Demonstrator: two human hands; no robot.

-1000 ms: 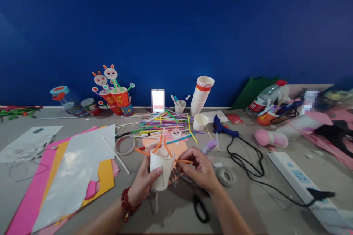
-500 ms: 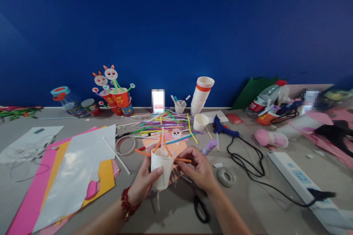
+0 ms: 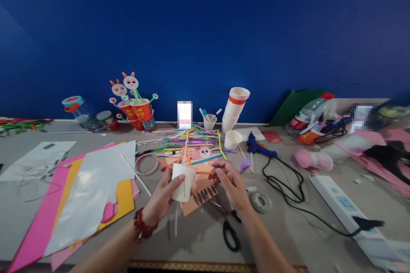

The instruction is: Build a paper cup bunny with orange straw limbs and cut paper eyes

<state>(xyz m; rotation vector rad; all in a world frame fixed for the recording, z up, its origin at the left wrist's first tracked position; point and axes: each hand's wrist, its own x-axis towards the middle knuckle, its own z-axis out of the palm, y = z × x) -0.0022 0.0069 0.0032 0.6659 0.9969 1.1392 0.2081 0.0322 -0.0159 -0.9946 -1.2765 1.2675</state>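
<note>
My left hand (image 3: 168, 192) is wrapped round a white paper cup (image 3: 183, 183), held tilted above the table. Orange straws (image 3: 185, 154) stick up from the cup, and another pokes out on its left. A white straw passes through the cup and shows below its base. My right hand (image 3: 232, 181) pinches the end of an orange straw (image 3: 205, 173) that juts from the cup's right side. Beneath my hands lies an orange sheet (image 3: 205, 194) with several dark oval marks. A small rabbit face cutout (image 3: 204, 151) rests just behind the cup.
Scissors (image 3: 231, 236) and a tape roll (image 3: 260, 201) lie near my right forearm. Behind are a straw pile (image 3: 179, 143), stacked cups (image 3: 233, 111) and a blue glue gun (image 3: 259, 147). Coloured sheets (image 3: 92, 187) spread at left; a power strip (image 3: 339, 200) lies at right.
The cup has come up slightly and to the left in view, leaning more. My right hand has drawn a little away from it, still pinching the orange straw.
</note>
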